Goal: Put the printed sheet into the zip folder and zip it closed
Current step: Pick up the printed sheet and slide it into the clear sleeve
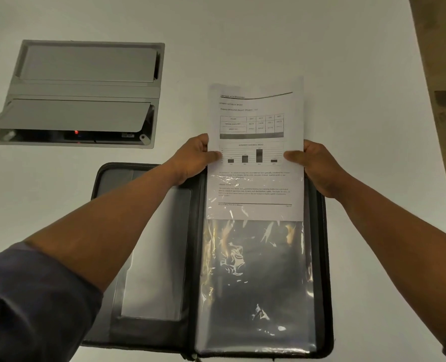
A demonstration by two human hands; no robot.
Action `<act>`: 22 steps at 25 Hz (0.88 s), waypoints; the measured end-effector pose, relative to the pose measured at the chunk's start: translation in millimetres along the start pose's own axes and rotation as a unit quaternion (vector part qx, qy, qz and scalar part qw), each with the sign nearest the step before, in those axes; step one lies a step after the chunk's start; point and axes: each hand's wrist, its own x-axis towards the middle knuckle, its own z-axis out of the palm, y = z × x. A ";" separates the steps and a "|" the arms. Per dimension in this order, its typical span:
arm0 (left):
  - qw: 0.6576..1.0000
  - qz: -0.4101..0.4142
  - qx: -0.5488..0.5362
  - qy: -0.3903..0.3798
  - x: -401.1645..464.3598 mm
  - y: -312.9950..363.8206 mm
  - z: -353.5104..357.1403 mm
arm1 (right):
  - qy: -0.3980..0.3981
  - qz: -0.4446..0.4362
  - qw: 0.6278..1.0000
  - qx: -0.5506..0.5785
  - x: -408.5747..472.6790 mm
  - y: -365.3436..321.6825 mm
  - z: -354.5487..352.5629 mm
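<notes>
One printed sheet (256, 131), one zip folder (149, 194) and two hands are in view on a white table (347, 61). The folder lies open flat, its dark zipped border running round both halves; the left half carries a clear window pocket (164, 257), and the right half holds a crinkled clear plastic sleeve (256, 270). The sheet, printed with one table, one bar chart and blocks of text, stands lengthwise over the right half: its lower part sits inside the top of the plastic sleeve, while its upper part sticks out past the folder's far edge over the bare table. The left hand (193, 163) pinches the sheet's left edge at the height of the chart, thumb (212, 155) lying on the printed face and the other fingers curled behind the paper. The right hand (318, 168) pinches the right edge at the same height, thumb (293, 155) on the face and fingers hidden behind. The sheet thus lies between the two hands, gripped at both long edges. A blue sleeve (29, 304) covers the left upper arm. At the far left, one grey recessed cable box (86, 92) is set in the table, with two flaps, the nearer one raised and showing a small red light beneath.
</notes>
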 end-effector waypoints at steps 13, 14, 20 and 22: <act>0.993 -0.020 -0.029 0.109 5.9 -0.3 7.8 | 0.034 0.001 0.999 0.035 5.3 3.7 0.3; 0.993 -0.023 -0.023 0.110 5.9 -0.6 8.5 | 0.037 0.000 0.998 0.041 6.6 2.5 1.7; 0.993 -0.024 -0.069 0.096 6.8 -1.7 7.7 | 0.069 0.008 0.998 0.014 7.7 5.6 4.2; 0.991 -0.016 -0.073 0.107 8.2 -3.6 8.1 | 0.063 0.016 0.998 0.023 5.2 7.8 1.6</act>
